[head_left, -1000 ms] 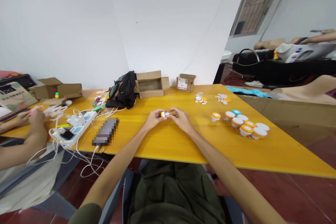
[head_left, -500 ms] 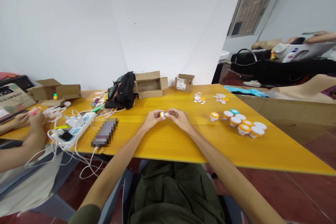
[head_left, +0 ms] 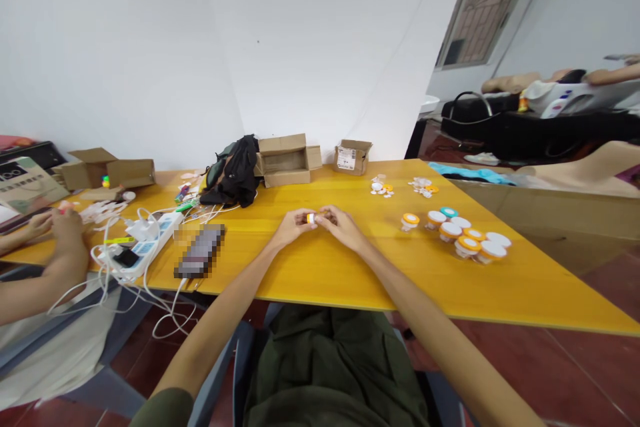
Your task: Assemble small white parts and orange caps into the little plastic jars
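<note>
left hand (head_left: 293, 227) and right hand (head_left: 341, 227) meeting over the middle of the yellow table (head_left: 320, 267), fingertips pressed together around a small white-and-orange piece (head_left: 311, 218). piece pinched between both hands, just above the tabletop, mostly hidden by the fingers; exact shape too small to tell. forearms stretched forward from the near edge, wrists resting low on the wood.

to the right, well apart from the hands, a cluster of small jars with orange and white lids (head_left: 463, 237), one teal lid (head_left: 449, 212) among them. farther back, two little heaps of white and orange caps (head_left: 383, 188) near a small cardboard box with a label (head_left: 353, 157). beside that, a larger open cardboard box (head_left: 285, 160) and a black bag (head_left: 235, 173).

to the left, a blurred-out phone (head_left: 200, 251) lying flat, next to a white power strip (head_left: 145, 240) tangled with white cables. at the far left edge, another person's hand (head_left: 65, 230) busy at the table corner, with more open cardboard boxes (head_left: 107, 173) behind it.
</note>
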`<action>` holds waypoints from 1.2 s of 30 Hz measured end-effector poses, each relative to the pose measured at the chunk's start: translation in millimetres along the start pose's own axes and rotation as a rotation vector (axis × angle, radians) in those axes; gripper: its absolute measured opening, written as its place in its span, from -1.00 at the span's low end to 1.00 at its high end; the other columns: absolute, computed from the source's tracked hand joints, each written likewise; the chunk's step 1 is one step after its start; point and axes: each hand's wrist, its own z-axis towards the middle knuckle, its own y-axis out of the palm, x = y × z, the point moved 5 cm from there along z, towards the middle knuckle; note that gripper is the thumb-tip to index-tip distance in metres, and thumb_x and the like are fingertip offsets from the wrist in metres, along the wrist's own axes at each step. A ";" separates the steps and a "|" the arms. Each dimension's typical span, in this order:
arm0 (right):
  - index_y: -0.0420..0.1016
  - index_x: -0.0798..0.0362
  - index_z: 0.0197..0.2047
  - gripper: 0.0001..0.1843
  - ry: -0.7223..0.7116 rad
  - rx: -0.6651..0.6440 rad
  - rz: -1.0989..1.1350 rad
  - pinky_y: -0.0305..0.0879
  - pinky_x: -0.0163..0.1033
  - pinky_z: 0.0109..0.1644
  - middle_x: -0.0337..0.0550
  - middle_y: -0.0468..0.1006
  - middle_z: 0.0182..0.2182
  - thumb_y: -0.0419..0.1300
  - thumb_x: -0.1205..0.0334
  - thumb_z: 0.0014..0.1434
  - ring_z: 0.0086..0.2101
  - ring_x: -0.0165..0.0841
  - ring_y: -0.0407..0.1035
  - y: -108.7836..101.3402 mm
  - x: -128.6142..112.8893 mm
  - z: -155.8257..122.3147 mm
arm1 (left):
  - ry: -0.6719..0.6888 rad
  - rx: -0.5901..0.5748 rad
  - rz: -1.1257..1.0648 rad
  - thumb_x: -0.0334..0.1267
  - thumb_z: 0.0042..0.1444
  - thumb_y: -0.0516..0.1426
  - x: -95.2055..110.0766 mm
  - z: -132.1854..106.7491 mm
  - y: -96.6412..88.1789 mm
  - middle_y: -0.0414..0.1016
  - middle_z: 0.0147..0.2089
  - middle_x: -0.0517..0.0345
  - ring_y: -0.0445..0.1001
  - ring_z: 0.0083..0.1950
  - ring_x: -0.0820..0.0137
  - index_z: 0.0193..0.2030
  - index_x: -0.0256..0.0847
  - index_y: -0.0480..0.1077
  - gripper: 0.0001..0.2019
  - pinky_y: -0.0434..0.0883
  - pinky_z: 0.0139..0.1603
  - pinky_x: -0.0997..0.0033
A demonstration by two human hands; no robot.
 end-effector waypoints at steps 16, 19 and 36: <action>0.44 -0.01 -0.34 -0.71 -0.001 0.004 0.018 0.30 -0.27 -0.35 -0.27 0.51 -0.49 0.17 -0.08 0.15 -0.46 -0.34 0.38 1.8 -3.7 -0.7 | -0.007 0.006 -0.016 -0.23 -0.24 0.43 1.3 -0.1 -0.6 0.64 -0.13 0.00 0.57 -0.06 0.25 -0.18 -0.26 0.53 -0.58 0.41 0.10 0.22; 0.44 -0.01 -0.34 -0.74 0.000 -0.001 0.043 0.32 -0.26 -0.33 -0.27 0.52 -0.48 0.19 -0.04 0.14 -0.45 -0.35 0.40 2.1 -4.2 -0.9 | -0.013 0.002 -0.033 -0.21 -0.26 0.44 -0.6 0.6 0.1 0.64 -0.15 0.01 0.57 -0.08 0.26 -0.18 -0.27 0.53 -0.56 0.41 0.09 0.22; 0.52 -0.03 -0.23 -0.82 -0.052 0.018 0.129 0.40 -0.21 -0.18 -0.17 0.60 -0.26 0.25 0.14 0.07 -0.26 -0.29 0.47 -2.7 -6.8 2.1 | -0.015 -0.083 0.002 0.16 -0.07 0.30 15.0 -5.3 4.8 0.58 -0.42 0.06 0.52 -0.42 0.38 -0.31 -0.28 0.54 -0.54 0.41 -0.31 0.41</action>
